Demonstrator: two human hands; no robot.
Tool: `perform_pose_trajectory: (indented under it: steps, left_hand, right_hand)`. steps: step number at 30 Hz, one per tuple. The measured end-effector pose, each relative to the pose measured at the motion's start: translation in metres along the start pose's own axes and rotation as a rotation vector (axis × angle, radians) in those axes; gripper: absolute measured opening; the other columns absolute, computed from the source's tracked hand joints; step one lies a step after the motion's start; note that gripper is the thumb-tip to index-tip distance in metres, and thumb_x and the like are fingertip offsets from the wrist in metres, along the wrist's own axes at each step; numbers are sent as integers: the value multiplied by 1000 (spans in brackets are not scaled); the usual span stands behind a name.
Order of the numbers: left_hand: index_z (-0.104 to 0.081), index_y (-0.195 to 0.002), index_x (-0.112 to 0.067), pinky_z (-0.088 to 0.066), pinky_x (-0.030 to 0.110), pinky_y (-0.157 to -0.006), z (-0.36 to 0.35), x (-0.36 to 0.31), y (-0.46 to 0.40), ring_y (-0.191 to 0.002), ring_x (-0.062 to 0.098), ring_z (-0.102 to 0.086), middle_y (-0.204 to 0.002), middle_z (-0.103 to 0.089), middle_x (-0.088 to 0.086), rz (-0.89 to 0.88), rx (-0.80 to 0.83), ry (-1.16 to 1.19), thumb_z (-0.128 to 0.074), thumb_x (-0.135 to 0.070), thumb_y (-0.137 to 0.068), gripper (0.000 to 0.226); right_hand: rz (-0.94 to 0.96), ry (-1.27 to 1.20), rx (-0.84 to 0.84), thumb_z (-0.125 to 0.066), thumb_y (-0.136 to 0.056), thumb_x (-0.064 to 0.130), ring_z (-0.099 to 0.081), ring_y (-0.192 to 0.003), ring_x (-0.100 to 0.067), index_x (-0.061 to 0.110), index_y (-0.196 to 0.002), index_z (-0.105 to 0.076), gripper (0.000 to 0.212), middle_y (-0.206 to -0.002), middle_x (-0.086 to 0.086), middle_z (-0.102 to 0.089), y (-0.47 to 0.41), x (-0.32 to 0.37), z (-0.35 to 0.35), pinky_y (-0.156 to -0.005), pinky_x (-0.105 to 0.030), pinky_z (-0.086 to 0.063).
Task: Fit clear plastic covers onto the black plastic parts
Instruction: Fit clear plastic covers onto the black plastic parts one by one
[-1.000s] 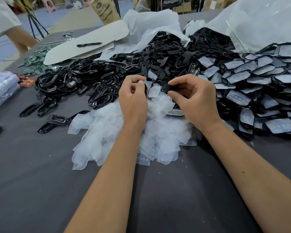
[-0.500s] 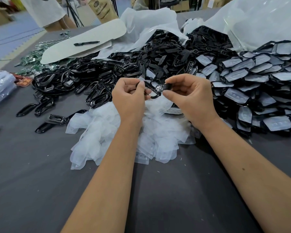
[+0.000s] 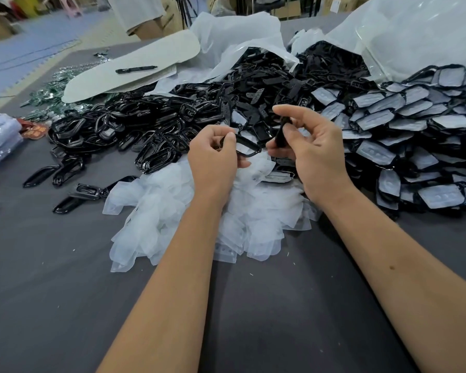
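Observation:
My left hand (image 3: 213,157) pinches a black plastic frame (image 3: 249,147) between thumb and fingertips, above a heap of clear plastic covers (image 3: 189,211). My right hand (image 3: 312,146) pinches a small black insert (image 3: 281,133) upright between thumb and forefinger, a little right of the frame and apart from it. Behind the hands lies a pile of glossy black frames (image 3: 113,130) and a pile of small matte black parts (image 3: 267,84). To the right is a heap of black parts with covers fitted (image 3: 414,135).
The grey table (image 3: 51,292) stretches toward me. White cardboard sheets (image 3: 135,65) with a black marker (image 3: 136,69) lie at the back left. Big clear bags (image 3: 414,30) spill parts at the back. Loose frames (image 3: 65,170) lie at the left.
My hands have moved apart: the frame is now only in the left hand, and the right hand has lifted the small black insert upright.

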State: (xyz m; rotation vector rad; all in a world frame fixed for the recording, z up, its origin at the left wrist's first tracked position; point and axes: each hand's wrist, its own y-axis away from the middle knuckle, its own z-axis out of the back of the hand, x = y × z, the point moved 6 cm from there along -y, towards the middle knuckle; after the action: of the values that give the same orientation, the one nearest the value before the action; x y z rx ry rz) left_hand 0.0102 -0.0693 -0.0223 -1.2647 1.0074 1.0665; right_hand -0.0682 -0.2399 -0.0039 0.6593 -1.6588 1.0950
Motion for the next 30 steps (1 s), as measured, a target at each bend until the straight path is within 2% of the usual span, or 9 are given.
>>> perform_pose_trajectory:
  steps: [2,5,7,9,14,17,20,24,30]
  left_hand:
    - [-68,-95,-10,-60,34,-52,-2,-2,1,-50,16,-69,-87,-67,9,-18,16,-23,-60,-8,-100,10]
    - [-65,-94,-6,-60,34,-53,-3,-6,4,-53,20,-70,-88,-68,17,-43,30,-22,-64,-7,-99,5]
    - [-59,-90,-2,-59,32,-54,-3,-8,6,-55,23,-71,-87,-67,23,-60,26,8,-69,-6,-96,12]
    - [-56,-87,-1,-61,33,-57,-4,-8,6,-56,24,-72,-84,-67,23,-61,46,26,-73,-6,-94,19]
    - [-61,-85,-5,-62,33,-66,-9,0,4,-66,30,-76,-70,-66,7,75,142,129,-68,3,-92,13]
    - [-65,-93,-4,-63,36,-72,-14,1,5,-72,36,-77,-73,-69,12,84,234,195,-61,9,-91,14]
    - [-70,-102,1,-64,46,-80,-18,0,7,-79,42,-77,-83,-71,21,78,307,228,-56,12,-92,21]
    - [-73,-102,-1,-64,39,-75,-16,1,5,-78,39,-77,-99,-68,36,90,301,209,-56,9,-94,21]
    - [-70,-96,-1,-63,33,-70,-18,-1,6,-72,29,-76,-92,-72,28,29,326,174,-72,5,-90,8]
  right_hand:
    - [35,105,-34,-63,-99,2,-74,-72,-20,19,-118,-73,28,-94,-1,-66,0,1,2,-67,-27,-60]
    - [72,217,-81,-75,-91,5,-73,-80,-13,14,-106,-78,17,-90,2,-77,0,0,5,-79,-30,-61]
    - [62,210,-71,-74,-91,4,-73,-79,-11,16,-99,-80,15,-86,3,-78,0,0,3,-77,-26,-59]
    - [48,197,-46,-71,-93,2,-73,-76,-11,17,-100,-81,20,-83,4,-78,0,-2,2,-74,-24,-58]
    - [16,256,-47,-75,-91,1,-77,-69,-17,8,-102,-76,12,-82,-4,-76,2,-6,0,-66,-31,-63]
    - [-8,228,-83,-79,-89,3,-78,-66,-22,5,-93,-72,9,-78,-8,-76,2,-8,4,-65,-38,-65]
    - [-11,229,-97,-83,-86,5,-77,-63,-23,8,-88,-73,11,-75,-7,-77,2,-7,5,-62,-39,-65]
    - [-41,219,-108,-86,-84,6,-77,-62,-25,9,-85,-74,12,-74,-8,-77,3,-7,6,-61,-39,-65]
    - [27,418,-123,-88,-82,12,-75,-61,-15,10,-84,-74,14,-71,-1,-75,5,-1,4,-65,-41,-65]
